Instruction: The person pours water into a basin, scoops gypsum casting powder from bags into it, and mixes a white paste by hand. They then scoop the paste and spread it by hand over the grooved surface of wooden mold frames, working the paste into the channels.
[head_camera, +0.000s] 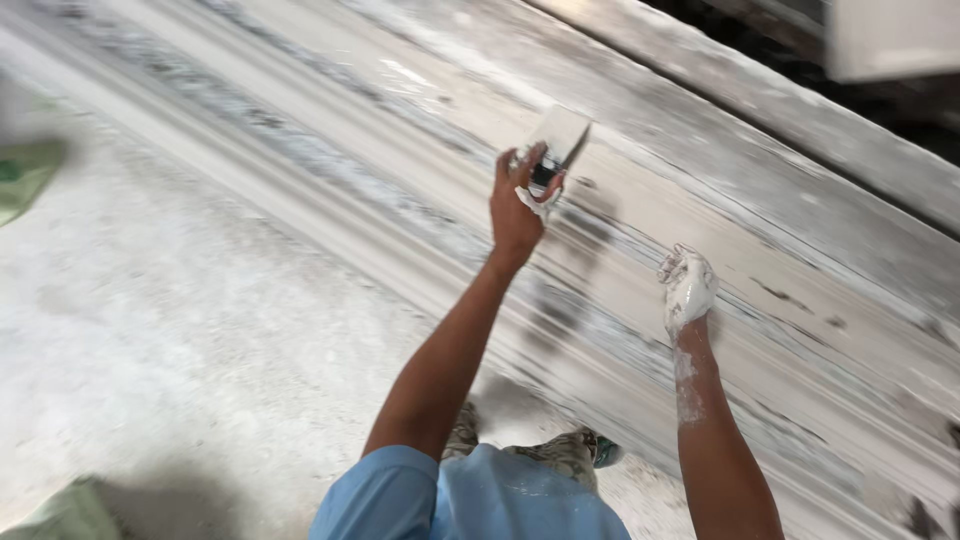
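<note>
One putty knife (556, 145) is in play, and two hands work at one long moulded plaster length (640, 230) that runs diagonally from the upper left to the lower right. The left hand (515, 205) has its grip pinched around the dark handle of the putty knife, thumb on one side and fingers curled on the other, so the pale flat blade stands up and away from the hand, tilted over the broad middle band of the moulding. The right hand (688, 288) is coated in white plaster and rests against the moulding lower down and to the right of the knife, well apart from the other hand; its fingers look loosely curled, and whether they pinch anything cannot be told through the coating. The moulding shows several parallel ridges streaked grey and white. Below it lies a dusty white floor (170, 340). Two plaster-spattered shoes (545, 450) show between the forearms, above a blue shirt (480, 500).
</note>
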